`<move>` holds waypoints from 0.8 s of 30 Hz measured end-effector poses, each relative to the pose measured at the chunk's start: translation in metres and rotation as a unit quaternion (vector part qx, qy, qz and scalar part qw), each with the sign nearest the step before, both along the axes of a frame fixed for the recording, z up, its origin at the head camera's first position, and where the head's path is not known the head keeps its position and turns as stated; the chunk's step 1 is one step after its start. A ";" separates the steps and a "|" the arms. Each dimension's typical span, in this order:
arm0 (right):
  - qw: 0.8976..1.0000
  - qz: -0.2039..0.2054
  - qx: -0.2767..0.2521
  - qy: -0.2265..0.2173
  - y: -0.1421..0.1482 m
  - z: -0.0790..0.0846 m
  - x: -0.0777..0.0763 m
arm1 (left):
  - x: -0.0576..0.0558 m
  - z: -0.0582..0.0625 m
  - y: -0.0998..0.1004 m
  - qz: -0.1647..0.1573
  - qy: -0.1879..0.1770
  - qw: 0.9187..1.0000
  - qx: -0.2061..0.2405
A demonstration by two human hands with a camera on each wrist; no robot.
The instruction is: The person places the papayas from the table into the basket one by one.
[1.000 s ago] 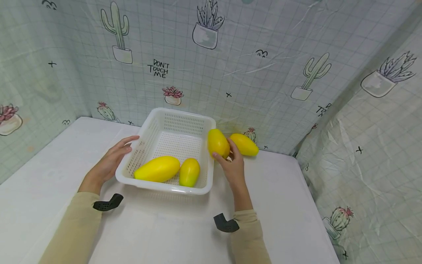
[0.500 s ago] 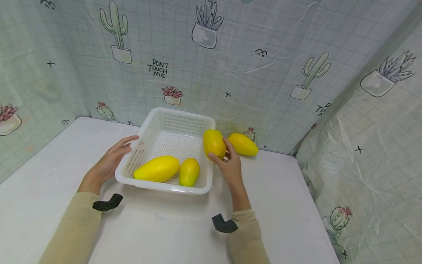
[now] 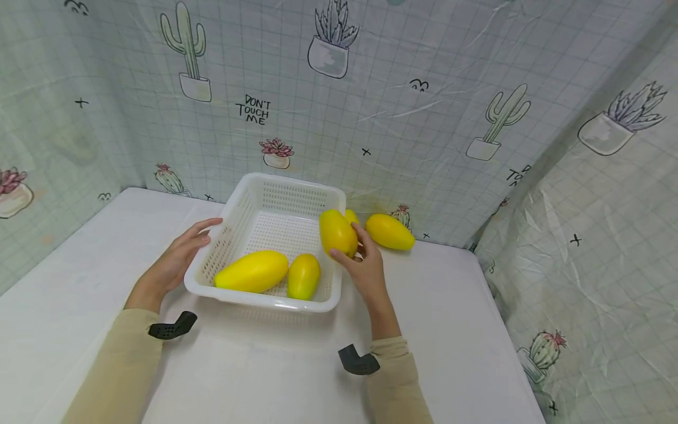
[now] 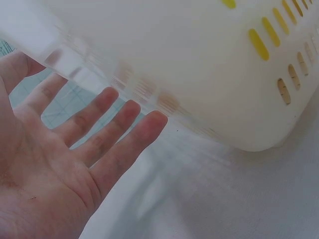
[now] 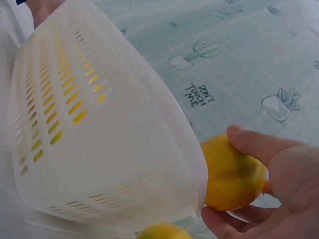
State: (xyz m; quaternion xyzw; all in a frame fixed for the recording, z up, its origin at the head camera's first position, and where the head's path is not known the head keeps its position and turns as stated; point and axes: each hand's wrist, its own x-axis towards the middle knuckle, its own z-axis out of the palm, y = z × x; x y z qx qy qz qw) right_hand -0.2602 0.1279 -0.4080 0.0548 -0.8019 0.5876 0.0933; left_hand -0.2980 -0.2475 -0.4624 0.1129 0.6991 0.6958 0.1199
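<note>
My right hand (image 3: pixel 365 268) grips a plump yellow mango (image 3: pixel 337 234) between thumb and fingers, over the right rim of the white plastic basket (image 3: pixel 265 302). In the right wrist view, the basket's rim hides part of this mango (image 5: pixel 232 174). My left hand (image 3: pixel 177 259) rests at the basket's left side; its fingers are nearly straight, with the fingertips (image 4: pixel 155 122) right at the wall in the left wrist view. Inside the basket, toward its near side, lie a long yellow mango (image 3: pixel 253 271) and a smaller yellow-green mango (image 3: pixel 304 277).
Right of the basket, another yellow mango (image 3: pixel 391 231) lies on the white table (image 3: pixel 450 330) near the back edge. Part of a further yellow fruit (image 3: pixel 351 216) shows behind the held one. A cactus-print curtain (image 3: pixel 296 118) stands behind the table and along both sides.
My right hand has moved left with the mango, from the basket's right edge to over its inside. A yellow fruit behind it has come into sight. The left hand has stayed put.
</note>
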 end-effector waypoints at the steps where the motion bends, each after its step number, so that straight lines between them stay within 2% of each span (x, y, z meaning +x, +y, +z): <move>1: 1.000 0.002 -0.001 0.001 0.000 0.000 0.000 | 0.000 0.000 0.000 0.000 0.001 1.000 0.000; 5: 1.000 0.012 -0.003 0.005 0.000 0.000 0.000 | 0.001 0.001 0.000 -0.004 0.003 1.000 0.006; 12: 1.000 0.027 -0.004 -0.015 -0.002 0.006 0.004 | 0.002 0.002 0.000 -0.009 0.001 1.000 0.014; 18: 1.000 0.021 0.006 -0.007 -0.001 0.001 0.002 | 0.002 0.002 0.000 -0.017 0.003 0.999 0.027; 24: 1.000 -0.002 0.014 -0.009 0.000 0.000 0.000 | 0.001 0.001 -0.001 -0.018 0.000 0.999 0.032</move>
